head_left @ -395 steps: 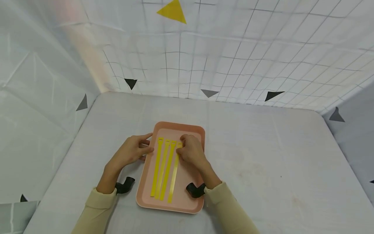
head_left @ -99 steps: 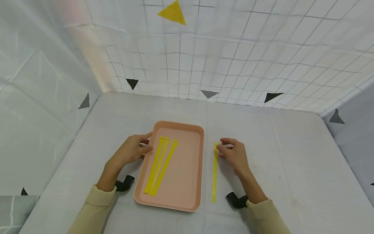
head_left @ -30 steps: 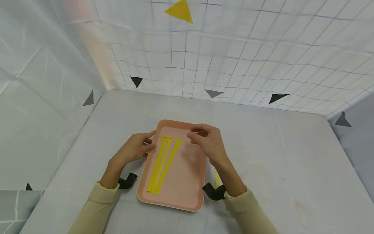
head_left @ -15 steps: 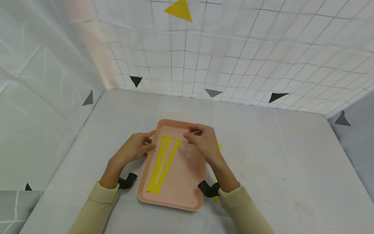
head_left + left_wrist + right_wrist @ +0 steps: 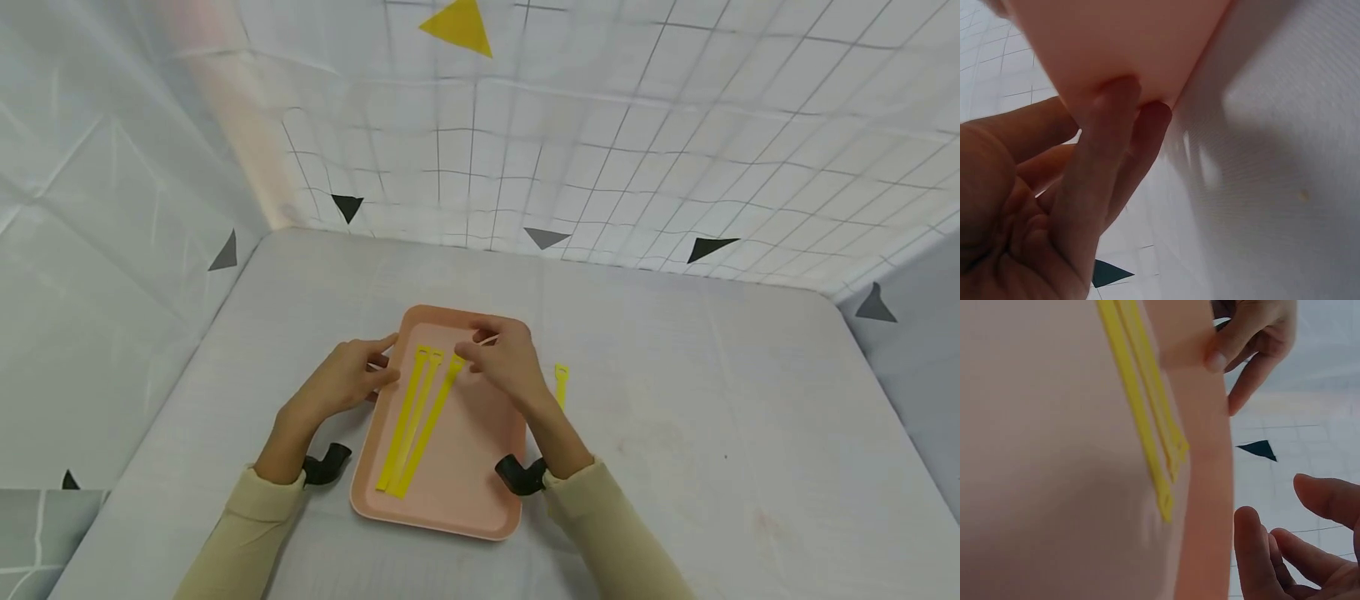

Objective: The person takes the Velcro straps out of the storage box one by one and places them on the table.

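Observation:
A pink tray [image 5: 472, 500] lies on the table, holding three flat yellow cable ties [image 5: 431, 421] with slotted heads, side by side in its left half. My left hand [image 5: 337, 382] pinches the tray's left rim, thumb on top, while other fingers press the outer wall in the left wrist view. Over the tray's upper right is my right hand [image 5: 506, 360], its fingertips close to the head of the rightmost tie. In the right wrist view, the thumb and fingers [image 5: 1249, 540] stand apart with nothing between them. Another yellow cable tie [image 5: 562, 383] lies right of the tray, partly hidden by my right forearm.
A pale cloth covers the table [image 5: 712, 375], which extends far to the right of the tray. A white gridded sheet [image 5: 600, 142] rises behind it. Dark curved mounts [image 5: 327, 463] stick out from both wrists.
One cable tie has gone from the tray to the table on its right. My right hand has since moved left over the tray, fingers nearing the ties. The left hand keeps its place.

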A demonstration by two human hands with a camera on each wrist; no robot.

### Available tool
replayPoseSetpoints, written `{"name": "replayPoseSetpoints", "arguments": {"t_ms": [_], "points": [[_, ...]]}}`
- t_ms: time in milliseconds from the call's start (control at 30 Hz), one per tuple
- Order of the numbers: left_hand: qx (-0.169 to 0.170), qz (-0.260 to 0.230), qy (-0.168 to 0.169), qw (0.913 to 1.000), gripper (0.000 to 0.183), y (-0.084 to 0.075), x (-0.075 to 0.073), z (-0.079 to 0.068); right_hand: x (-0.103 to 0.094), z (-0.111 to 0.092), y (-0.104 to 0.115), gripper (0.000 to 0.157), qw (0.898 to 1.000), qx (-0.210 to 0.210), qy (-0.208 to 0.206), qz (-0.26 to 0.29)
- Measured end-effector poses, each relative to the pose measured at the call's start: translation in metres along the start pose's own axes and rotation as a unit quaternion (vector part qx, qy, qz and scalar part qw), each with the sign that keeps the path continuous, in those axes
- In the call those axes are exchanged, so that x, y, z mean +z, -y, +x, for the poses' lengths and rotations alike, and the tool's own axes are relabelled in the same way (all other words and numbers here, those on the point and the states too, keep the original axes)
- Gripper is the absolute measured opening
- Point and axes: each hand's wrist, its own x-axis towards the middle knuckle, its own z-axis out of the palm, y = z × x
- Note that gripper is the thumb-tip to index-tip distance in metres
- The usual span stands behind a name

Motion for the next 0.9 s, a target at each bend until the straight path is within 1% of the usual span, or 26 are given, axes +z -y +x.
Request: {"name": "replayPoseSetpoints", "arguments": {"t_ms": [100,167,300,367,500,733,900], "points": [[-0.007,0.0,-0.005,1.0,0.065,0.001,-0.002,-0.002,0.005,0.004,-0.005,0.045,1.0,0.004,0.018,-0.015],[-0.011,-0.004,-0.006,0.9999,0.065,0.001,-0.003,-0.002,0.006,0.006,-0.009,0.047,0.999,0.013,0.023,-0.026],[-0.01,-0.019,-0.001,0.9998,0.065,-0.001,-0.001,0.0,0.008,0.007,-0.013,0.048,0.998,0.031,0.013,-0.049],[-0.011,-0.019,0.0,0.9998,0.065,-0.001,-0.001,0.0,0.009,0.009,-0.014,0.048,0.998,0.036,0.01,-0.058],[-0.017,-0.015,-0.003,0.9997,0.065,-0.003,-0.001,0.0,0.012,0.01,-0.017,0.047,0.996,0.035,0.011,-0.076],[-0.016,-0.015,-0.002,0.9997,0.064,-0.005,-0.001,-0.001,0.021,0.01,-0.026,0.042,0.993,0.018,-0.023,-0.117],[-0.018,-0.015,-0.003,0.9997,0.064,-0.006,-0.001,-0.001,0.026,0.007,-0.03,0.046,0.988,0.021,-0.022,-0.149]]}}
